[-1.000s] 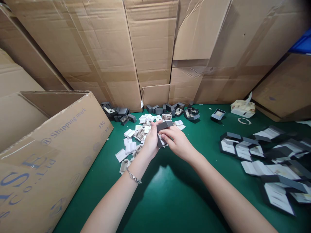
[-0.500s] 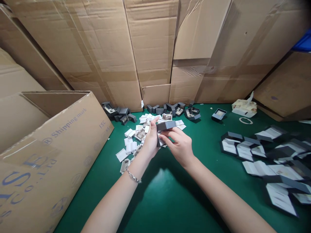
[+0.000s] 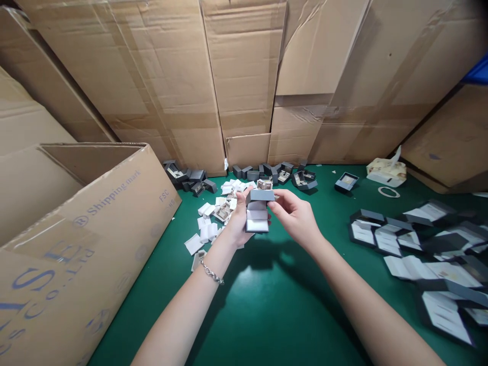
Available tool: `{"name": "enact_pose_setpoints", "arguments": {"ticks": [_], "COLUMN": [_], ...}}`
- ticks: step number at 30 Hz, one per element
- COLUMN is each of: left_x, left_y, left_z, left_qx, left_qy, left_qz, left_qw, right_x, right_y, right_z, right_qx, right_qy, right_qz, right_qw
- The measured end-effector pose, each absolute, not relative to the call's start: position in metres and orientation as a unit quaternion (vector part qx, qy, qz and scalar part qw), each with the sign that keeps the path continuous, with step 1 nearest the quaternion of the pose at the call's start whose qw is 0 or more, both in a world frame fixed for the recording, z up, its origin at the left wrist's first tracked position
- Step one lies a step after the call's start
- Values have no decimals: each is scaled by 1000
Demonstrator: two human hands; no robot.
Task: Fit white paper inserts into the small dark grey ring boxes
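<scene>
My left hand (image 3: 237, 219) grips a small grey hinged box (image 3: 257, 213) above the green table (image 3: 267, 305); the box is open and shows a white lining. My right hand (image 3: 295, 213) pinches the box's raised grey lid (image 3: 262, 195) at its right corner with thumb and fingers. A bracelet sits on my left wrist. Just behind and left of my hands lies a heap of white inserts (image 3: 211, 221) mixed with small pads.
A big open cardboard carton (image 3: 76, 239) lies on its side at the left. Small grey boxes (image 3: 267, 173) line the foot of the cardboard wall. Flat dark box blanks (image 3: 427, 254) pile up at the right. A tissue pack (image 3: 383, 170) and a tape ring (image 3: 388, 191) lie far right.
The grey box has swung open, its white inside now facing me. My right hand moved from the box's front to the lid's right corner, and both hands rose slightly.
</scene>
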State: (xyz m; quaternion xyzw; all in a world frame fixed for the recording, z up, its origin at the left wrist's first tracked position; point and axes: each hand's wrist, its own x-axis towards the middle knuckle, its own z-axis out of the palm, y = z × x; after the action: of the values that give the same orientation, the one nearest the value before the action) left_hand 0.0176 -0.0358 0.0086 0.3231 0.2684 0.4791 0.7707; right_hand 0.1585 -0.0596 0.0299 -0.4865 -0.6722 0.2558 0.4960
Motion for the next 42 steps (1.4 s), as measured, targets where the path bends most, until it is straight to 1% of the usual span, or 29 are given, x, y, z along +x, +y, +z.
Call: {"name": "enact_pose_setpoints", "arguments": {"ticks": [7, 13, 16, 18, 22, 24, 29, 31, 34, 36, 38, 42], "left_x": [20, 19, 22, 25, 28, 30, 33, 34, 35, 35, 36, 34], "left_y": [-39, -41, -42, -42, -40, -39, -39, -39, -38, -37, -36, -33], "left_z": [4, 10, 11, 10, 6, 4, -4, -5, -5, -4, -3, -3], "left_qx": [343, 404, 408, 381, 351, 363, 384, 367, 322, 293, 276, 267], "left_qy": [286, 314, 336, 363, 379, 389, 414, 418, 410, 394, 378, 359], "left_qz": [452, 390, 368, 371, 395, 405, 425, 432, 455, 478, 501, 529], "left_qw": [772, 766, 765, 765, 759, 744, 708, 710, 722, 728, 728, 721], "right_x": [161, 167, 168, 169, 170, 170, 165, 164, 168, 172, 175, 176], "right_y": [-54, -49, -49, -49, -53, -56, -58, -57, -55, -55, -54, -51], "right_z": [27, 24, 25, 25, 30, 32, 29, 27, 26, 27, 28, 27], "right_qx": [-521, -568, -577, -580, -598, -580, -563, -557, -564, -576, -574, -525], "right_qy": [-710, -663, -664, -669, -653, -694, -788, -799, -782, -758, -750, -756], "right_qz": [181, 174, 178, 182, 138, 111, 27, -3, -17, 2, 55, 179], "right_qw": [437, 457, 442, 428, 445, 411, 248, 226, 266, 304, 324, 348]}}
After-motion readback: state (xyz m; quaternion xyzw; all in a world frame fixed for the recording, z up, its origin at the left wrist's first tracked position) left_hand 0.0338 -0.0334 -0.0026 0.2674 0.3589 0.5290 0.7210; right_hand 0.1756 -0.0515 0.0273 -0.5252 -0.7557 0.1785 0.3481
